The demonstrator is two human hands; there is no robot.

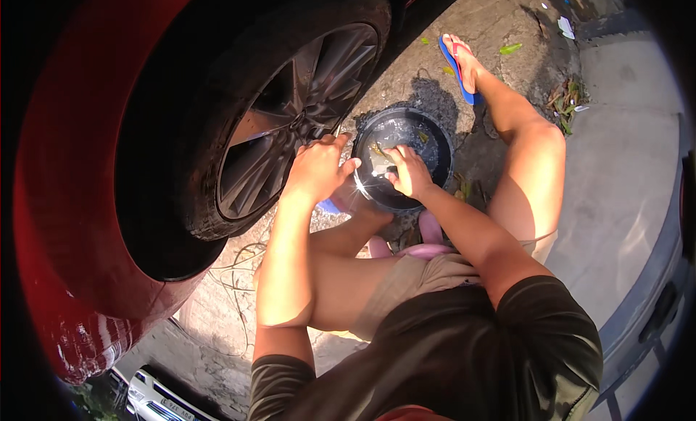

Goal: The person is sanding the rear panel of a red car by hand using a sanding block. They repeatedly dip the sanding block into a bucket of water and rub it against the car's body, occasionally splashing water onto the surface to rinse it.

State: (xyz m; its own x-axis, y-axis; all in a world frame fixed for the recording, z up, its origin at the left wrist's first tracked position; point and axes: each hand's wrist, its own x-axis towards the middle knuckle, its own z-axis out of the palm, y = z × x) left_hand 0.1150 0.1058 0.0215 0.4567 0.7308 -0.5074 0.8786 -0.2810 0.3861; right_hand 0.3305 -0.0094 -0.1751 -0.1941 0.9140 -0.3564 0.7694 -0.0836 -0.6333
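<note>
Squatting person's left hand is gripping the near-left rim of a black water bucket, steadying it beside the car wheel; right hand is dipping inside, fingers curled, contents not discernible

From where I watch, the basin sits on the ground just past the knees, near twelve o'clock. My left hand rests at its ten o'clock rim, between basin and wheel; my right hand lies inside it. The wheel stands at ten o'clock, under the car body that fills nine o'clock. A foot in a sandal lies beyond the basin at one o'clock. Another car is at seven o'clock
</note>
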